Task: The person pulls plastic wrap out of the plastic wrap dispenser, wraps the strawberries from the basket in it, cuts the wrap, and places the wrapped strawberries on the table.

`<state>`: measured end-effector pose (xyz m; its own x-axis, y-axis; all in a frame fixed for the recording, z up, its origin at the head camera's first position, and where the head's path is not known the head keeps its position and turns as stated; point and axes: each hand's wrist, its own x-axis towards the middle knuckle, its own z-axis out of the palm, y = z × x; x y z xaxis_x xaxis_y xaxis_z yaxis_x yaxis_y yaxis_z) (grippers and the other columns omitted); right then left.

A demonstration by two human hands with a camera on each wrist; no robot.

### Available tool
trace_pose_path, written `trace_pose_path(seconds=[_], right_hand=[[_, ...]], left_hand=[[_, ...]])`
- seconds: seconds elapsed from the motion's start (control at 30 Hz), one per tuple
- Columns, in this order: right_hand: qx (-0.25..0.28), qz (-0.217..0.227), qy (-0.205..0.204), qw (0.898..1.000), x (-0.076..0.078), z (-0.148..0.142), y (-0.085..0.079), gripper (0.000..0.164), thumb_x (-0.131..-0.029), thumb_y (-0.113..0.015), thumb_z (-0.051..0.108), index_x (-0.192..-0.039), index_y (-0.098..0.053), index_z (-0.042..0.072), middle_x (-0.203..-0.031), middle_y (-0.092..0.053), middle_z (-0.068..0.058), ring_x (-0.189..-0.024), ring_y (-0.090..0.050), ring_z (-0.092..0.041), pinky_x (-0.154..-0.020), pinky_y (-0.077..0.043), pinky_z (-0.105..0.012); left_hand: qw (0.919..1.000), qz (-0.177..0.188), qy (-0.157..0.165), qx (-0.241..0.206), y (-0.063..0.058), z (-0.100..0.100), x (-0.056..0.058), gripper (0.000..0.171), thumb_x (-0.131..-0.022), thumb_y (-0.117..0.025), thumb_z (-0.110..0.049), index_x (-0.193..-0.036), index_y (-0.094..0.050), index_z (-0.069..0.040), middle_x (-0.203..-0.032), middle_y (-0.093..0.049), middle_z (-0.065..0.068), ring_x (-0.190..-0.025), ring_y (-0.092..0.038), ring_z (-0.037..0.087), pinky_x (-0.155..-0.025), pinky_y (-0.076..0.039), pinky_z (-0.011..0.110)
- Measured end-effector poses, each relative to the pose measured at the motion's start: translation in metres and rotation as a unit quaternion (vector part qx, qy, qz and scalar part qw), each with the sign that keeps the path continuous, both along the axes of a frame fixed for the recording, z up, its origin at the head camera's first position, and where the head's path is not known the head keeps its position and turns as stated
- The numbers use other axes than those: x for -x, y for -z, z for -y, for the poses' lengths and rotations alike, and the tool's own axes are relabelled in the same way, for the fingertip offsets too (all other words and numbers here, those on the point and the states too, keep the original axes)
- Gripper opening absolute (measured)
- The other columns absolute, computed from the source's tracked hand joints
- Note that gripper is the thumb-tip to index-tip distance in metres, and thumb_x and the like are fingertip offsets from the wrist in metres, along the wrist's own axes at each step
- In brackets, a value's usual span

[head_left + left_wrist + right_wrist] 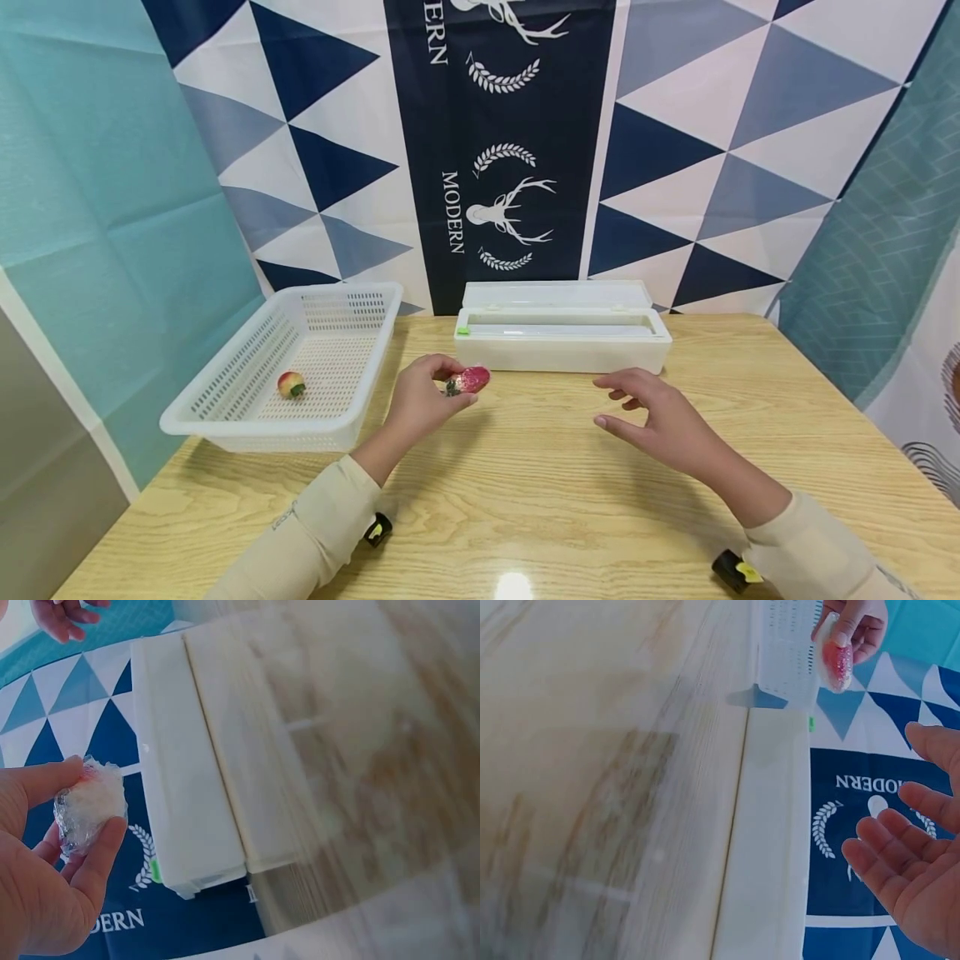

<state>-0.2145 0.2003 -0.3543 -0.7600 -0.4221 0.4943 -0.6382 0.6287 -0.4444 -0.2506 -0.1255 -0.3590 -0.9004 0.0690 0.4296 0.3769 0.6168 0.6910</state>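
Observation:
Between thumb and fingers, my left hand pinches a red strawberry with a green leafy end, held above the table. Crinkled clear plastic film surrounds the strawberry in the left wrist view. My right hand hovers to the right, its fingers loosely bent and holding nothing. Its fingers lie apart in the right wrist view, with the strawberry beyond. Behind both hands stands a long white cling film dispenser, its lid raised and a white roll inside.
At the left stands a white perforated plastic basket. A small red-and-yellow fruit with a green leafy end lies in it. The wooden table ends at a patterned cloth at the back.

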Motion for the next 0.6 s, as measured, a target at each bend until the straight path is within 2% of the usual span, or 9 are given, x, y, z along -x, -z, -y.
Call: trace_pose_path(seconds=[0.27,0.5,0.6], right_hand=[[-0.008,0.01,0.009,1.0,-0.001,-0.002,0.003,0.037,-0.088,-0.074,0.016,-0.121,-0.063,0.005,-0.118,-0.061,-0.01,-0.099,-0.063,-0.026,-0.079,-0.055,-0.041],[-0.013,0.013,0.01,1.0,-0.001,-0.003,0.005,0.035,-0.088,-0.073,0.016,-0.119,-0.063,0.005,-0.12,-0.06,-0.009,-0.099,-0.063,-0.025,-0.079,-0.055,-0.041],[-0.011,0.017,0.005,1.0,-0.002,-0.002,0.005,0.034,-0.089,-0.073,0.018,-0.118,-0.063,0.005,-0.12,-0.06,-0.009,-0.1,-0.063,-0.026,-0.079,-0.055,-0.041]], left_hand=[[0.9989,0.022,-0.036,-0.018,0.004,0.005,0.01,0.036,-0.066,-0.091,-0.016,-0.095,-0.071,-0.009,-0.092,-0.066,0.002,-0.088,-0.062,0.021,-0.077,-0.052,0.036],[0.9963,0.047,-0.051,-0.05,0.004,0.009,0.015,0.035,-0.066,-0.091,-0.014,-0.093,-0.07,-0.009,-0.089,-0.066,0.003,-0.085,-0.06,0.022,-0.076,-0.051,0.036],[0.9952,0.06,-0.06,-0.048,0.005,0.01,0.019,0.035,-0.067,-0.091,-0.016,-0.093,-0.068,-0.009,-0.088,-0.066,0.003,-0.084,-0.06,0.02,-0.075,-0.051,0.035]])
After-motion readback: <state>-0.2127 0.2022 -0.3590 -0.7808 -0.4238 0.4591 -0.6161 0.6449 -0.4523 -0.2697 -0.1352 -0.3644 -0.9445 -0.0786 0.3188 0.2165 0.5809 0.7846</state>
